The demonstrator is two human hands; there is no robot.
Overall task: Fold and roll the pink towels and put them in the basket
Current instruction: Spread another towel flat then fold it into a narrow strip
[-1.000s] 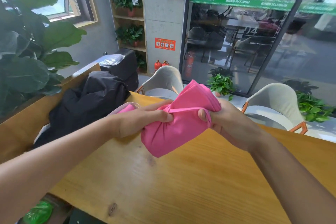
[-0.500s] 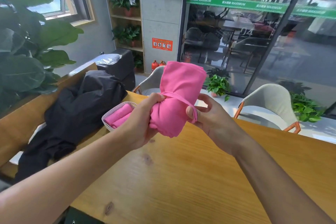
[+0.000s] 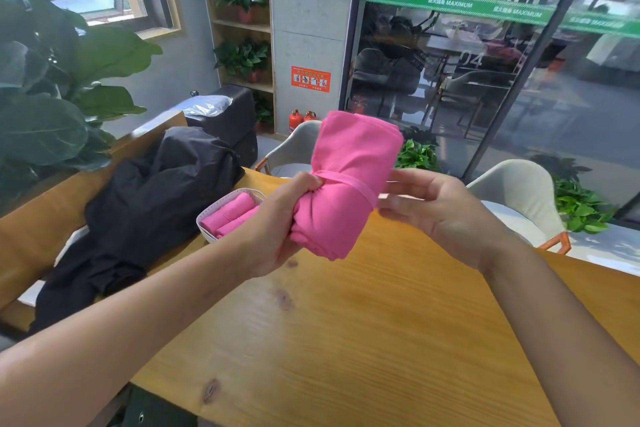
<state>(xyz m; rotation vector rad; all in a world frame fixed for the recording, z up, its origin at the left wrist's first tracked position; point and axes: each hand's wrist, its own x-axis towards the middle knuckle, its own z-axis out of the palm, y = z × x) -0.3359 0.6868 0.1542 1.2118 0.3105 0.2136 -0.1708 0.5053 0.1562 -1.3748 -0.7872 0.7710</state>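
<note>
Starting from your left, the white basket (image 3: 207,218) sits on the worktop (image 3: 346,340) beside a heap of black clothing (image 3: 149,198), and it already holds pink rolled towels (image 3: 232,211) lying side by side. Your left hand (image 3: 277,229) is clenched around the lower part of the pink towel (image 3: 349,180), which you hold upright in the air above the worktop, just right of the basket. A thin pink band (image 3: 349,184) circles the roll's middle and pinches the cloth into a waist.

Expect this bundle to feel light, soft and limp: the fabric looks thin and smooth, the bottom end is bunched and creased, and the top flares wider than the cinched part. It will probably slump or unroll if you take it by one loose end, so grip it around the banded middle, where the layers are pressed together. It is in no way fragile, and squeezing should do it no harm.

Your right hand (image 3: 440,208) lies just beside the roll on its right, fingers relaxed and extended, their tips touching or nearly touching the band; it grips nothing that you can see.
</note>
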